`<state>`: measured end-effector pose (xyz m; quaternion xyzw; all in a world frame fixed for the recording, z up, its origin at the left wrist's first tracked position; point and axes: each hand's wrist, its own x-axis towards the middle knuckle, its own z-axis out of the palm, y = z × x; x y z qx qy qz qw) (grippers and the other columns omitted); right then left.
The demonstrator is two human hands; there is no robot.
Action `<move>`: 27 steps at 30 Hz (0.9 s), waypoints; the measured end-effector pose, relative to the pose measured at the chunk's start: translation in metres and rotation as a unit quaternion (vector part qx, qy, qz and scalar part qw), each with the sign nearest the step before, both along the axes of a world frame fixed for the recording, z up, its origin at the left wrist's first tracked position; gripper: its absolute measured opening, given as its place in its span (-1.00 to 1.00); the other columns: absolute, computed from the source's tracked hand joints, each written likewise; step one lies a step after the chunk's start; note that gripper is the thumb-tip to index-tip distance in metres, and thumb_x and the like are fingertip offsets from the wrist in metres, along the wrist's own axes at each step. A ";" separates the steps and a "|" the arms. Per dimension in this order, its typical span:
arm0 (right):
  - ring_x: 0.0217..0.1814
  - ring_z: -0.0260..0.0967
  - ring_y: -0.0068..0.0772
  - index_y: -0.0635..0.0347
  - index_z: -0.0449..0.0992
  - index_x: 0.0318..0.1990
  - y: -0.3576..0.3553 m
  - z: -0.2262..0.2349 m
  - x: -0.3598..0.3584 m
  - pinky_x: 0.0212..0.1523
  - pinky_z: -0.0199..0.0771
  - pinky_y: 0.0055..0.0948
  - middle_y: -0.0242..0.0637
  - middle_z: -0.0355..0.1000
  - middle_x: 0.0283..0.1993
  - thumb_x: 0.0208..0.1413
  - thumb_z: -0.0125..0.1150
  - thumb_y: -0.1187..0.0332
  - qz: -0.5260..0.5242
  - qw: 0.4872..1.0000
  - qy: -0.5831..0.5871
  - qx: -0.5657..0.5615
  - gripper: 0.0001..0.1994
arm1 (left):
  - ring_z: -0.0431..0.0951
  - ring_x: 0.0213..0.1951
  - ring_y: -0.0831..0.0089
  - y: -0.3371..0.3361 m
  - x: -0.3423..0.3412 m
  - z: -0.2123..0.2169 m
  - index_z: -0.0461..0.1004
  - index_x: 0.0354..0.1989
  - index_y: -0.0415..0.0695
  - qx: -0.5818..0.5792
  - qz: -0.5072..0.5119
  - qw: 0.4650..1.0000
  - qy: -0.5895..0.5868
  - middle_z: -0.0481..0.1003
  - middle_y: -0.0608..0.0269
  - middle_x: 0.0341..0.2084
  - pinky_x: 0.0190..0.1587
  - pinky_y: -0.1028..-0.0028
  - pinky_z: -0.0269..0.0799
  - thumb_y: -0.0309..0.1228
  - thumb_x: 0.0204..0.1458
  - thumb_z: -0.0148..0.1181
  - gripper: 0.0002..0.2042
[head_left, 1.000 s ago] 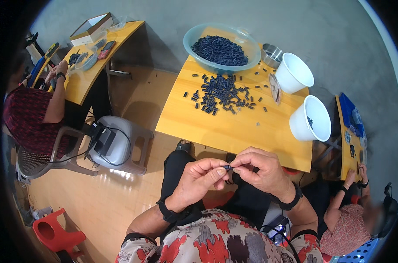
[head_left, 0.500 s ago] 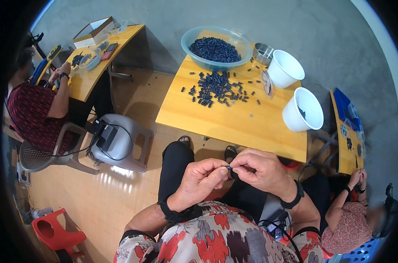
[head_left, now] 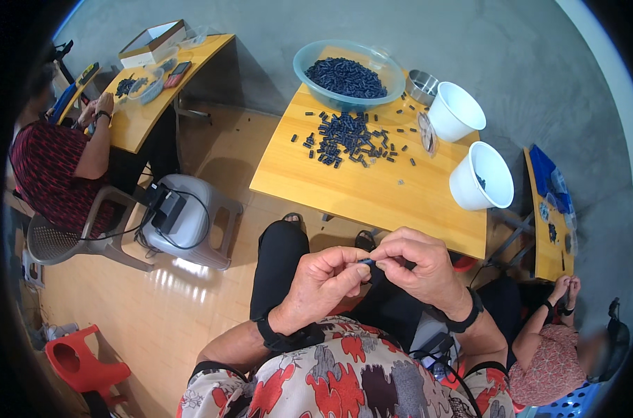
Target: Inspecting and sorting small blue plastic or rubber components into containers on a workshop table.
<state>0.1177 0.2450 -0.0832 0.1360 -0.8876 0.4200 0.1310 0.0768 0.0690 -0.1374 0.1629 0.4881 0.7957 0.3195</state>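
Observation:
My left hand (head_left: 328, 280) and my right hand (head_left: 415, 267) meet over my lap, fingertips pinched together on one small dark blue piece (head_left: 366, 261). Both hands hold it just below the near edge of the wooden table (head_left: 372, 191). On the table lies a loose pile of the same dark pieces (head_left: 348, 138). Behind the pile stands a clear blue bowl (head_left: 349, 64) full of them. Two white cups stand at the table's right side, one near (head_left: 481, 175) and one farther back (head_left: 456, 111).
A small metal tin (head_left: 422, 85) sits beside the bowl. A person in red (head_left: 58, 171) works at another wooden table (head_left: 146, 104) on the left. A grey stool (head_left: 191, 219) with a black device stands between. Another person (head_left: 550, 348) sits at the lower right. A red stool (head_left: 79, 362) is at the lower left.
My view has shifted slightly, so the table sits a little higher in the picture. Both hands stay pinched on the small piece, with only slight finger movement.

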 end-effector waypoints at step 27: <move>-0.46 0.34 -0.59 0.28 0.48 -0.36 -0.001 -0.008 0.014 -0.45 0.33 -0.65 -0.30 0.44 -0.38 -0.17 0.15 0.70 0.003 0.996 -0.035 -0.079 -0.82 | 0.39 -0.54 0.74 -0.009 0.003 -0.002 0.47 -0.21 -0.27 -0.024 -0.064 0.998 0.004 0.49 0.36 -0.50 -0.46 0.71 0.37 -0.47 0.13 0.04 -0.85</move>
